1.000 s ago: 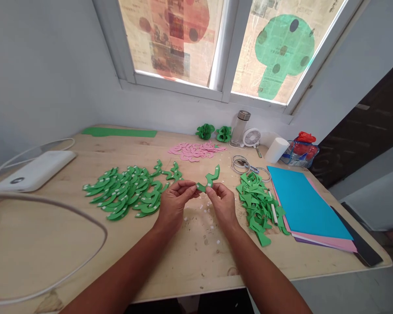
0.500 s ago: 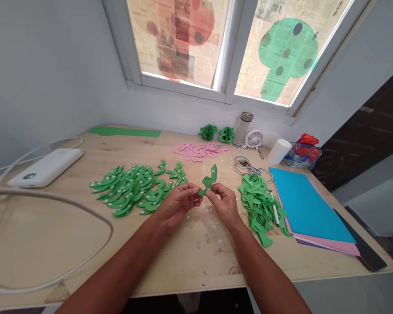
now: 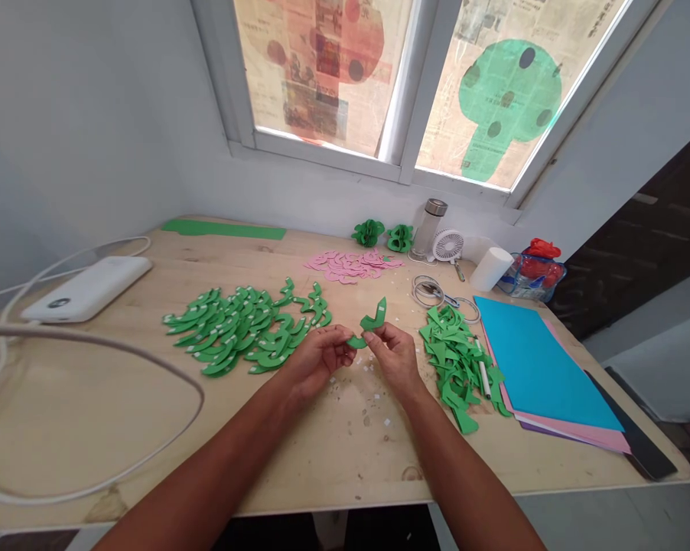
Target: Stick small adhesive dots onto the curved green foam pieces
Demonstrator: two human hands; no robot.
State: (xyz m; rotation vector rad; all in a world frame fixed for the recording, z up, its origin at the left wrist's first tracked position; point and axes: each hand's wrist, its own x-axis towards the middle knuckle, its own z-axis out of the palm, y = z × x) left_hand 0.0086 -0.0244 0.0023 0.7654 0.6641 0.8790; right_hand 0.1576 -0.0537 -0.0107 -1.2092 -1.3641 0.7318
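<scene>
Between my hands is a curved green foam or paper cutout [image 3: 373,317] with a small white patch on its raised tip. My left hand [image 3: 325,353] pinches its lower left end, and my right hand [image 3: 395,353] pinches it near the middle, thumb on top. Left of my hands lie many similar green curved cutouts [image 3: 230,325] with white patches, arranged in overlapping rows. To the right sits a heap of green scraps [image 3: 451,352] with a white pen [image 3: 483,371] on it. Tiny white bits are scattered on the table under my hands.
Pink cutouts [image 3: 350,265] lie behind my hands, near two green paper balls [image 3: 368,233], a glass bottle [image 3: 428,226] and a small fan [image 3: 447,245]. Scissors [image 3: 431,291] rest behind the scraps. Blue sheets [image 3: 545,360] are at right; a power bank [image 3: 86,289] with cables is at left.
Both hands keep hold of the green cutout, which has turned slightly, its lower part now less visible between my fingers. The whole view has shifted a little.
</scene>
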